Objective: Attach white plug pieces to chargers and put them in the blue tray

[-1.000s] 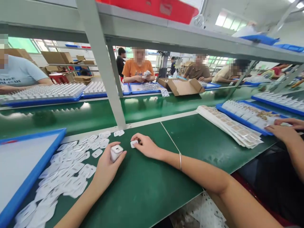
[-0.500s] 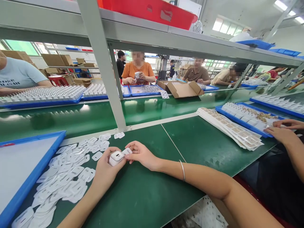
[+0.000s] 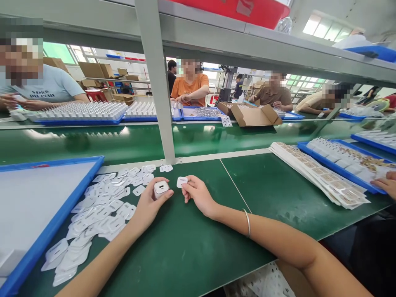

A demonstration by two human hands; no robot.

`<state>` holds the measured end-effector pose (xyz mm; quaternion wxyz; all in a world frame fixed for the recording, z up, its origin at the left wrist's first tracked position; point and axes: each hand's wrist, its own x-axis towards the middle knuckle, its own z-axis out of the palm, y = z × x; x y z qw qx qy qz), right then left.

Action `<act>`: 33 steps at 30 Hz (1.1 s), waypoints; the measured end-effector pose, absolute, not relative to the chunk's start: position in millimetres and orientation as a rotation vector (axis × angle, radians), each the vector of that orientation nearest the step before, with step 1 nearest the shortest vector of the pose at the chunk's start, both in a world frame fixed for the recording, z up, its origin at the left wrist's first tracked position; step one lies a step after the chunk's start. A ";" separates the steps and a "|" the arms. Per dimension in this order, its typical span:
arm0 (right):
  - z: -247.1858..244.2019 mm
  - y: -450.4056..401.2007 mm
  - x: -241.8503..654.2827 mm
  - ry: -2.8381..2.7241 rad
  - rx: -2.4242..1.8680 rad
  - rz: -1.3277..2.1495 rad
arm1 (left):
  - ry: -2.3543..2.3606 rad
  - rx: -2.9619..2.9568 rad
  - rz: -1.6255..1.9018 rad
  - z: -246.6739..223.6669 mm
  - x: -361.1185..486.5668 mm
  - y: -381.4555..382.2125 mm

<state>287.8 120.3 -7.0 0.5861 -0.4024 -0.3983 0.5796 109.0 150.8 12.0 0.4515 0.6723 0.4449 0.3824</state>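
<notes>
Smooth plastic is seen on the white USB charger (image 3: 161, 192), a faint sheen on the green worktop (image 3: 192, 247) and, beyond its far edge, strong gloss on the conveyor belt (image 3: 213, 138).

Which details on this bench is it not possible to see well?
Head view: print on the small white plate in the right hand, too small to read.
Head view: left side and underside of the white block, covered by the left hand.
Head view: rest of the blue-rimmed tray, cut off by the left and bottom edges.
</notes>
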 end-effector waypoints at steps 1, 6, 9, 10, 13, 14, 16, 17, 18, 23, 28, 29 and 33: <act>-6.9 120.3 287.6 -0.935 -0.939 1.344 | 1.097 1.671 0.918 12.0 108.2 149.7; -4.3 118.8 287.6 -0.958 -0.922 1.357 | 1.093 1.691 0.888 13.1 107.0 144.0; -1.6 117.5 289.1 -0.944 -0.903 1.356 | 1.108 1.774 0.865 14.1 107.4 144.4; -0.6 117.1 289.6 -0.941 -0.897 1.357 | 1.106 1.794 0.856 14.4 107.7 145.2; 1.8 114.9 290.1 -0.944 -0.872 1.391 | 1.046 1.813 0.847 14.6 108.8 148.5; 2.3 113.6 289.9 -0.945 -0.863 1.409 | 1.019 1.811 0.847 14.3 109.2 149.3; 2.8 109.9 289.4 -0.939 -0.846 1.442 | 0.963 1.817 0.838 13.2 109.7 149.9; 2.9 107.9 289.3 -0.932 -0.837 1.455 | 0.931 1.818 0.831 12.4 109.8 149.6; 2.7 105.9 289.4 -0.923 -0.829 1.465 | 0.894 1.815 0.825 11.4 109.8 149.1; 1.0 100.7 293.5 -0.891 -0.805 1.509 | 0.710 1.697 0.817 6.9 111.2 146.6; 2.1 98.8 296.6 -0.927 -0.837 1.482 | 0.677 1.577 0.826 4.8 113.4 147.9; 2.5 98.3 296.6 -0.931 -0.841 1.476 | 0.667 1.565 0.827 4.2 113.6 148.4; 3.4 96.5 295.7 -0.943 -0.868 1.449 | 0.643 1.553 0.823 1.9 113.6 149.6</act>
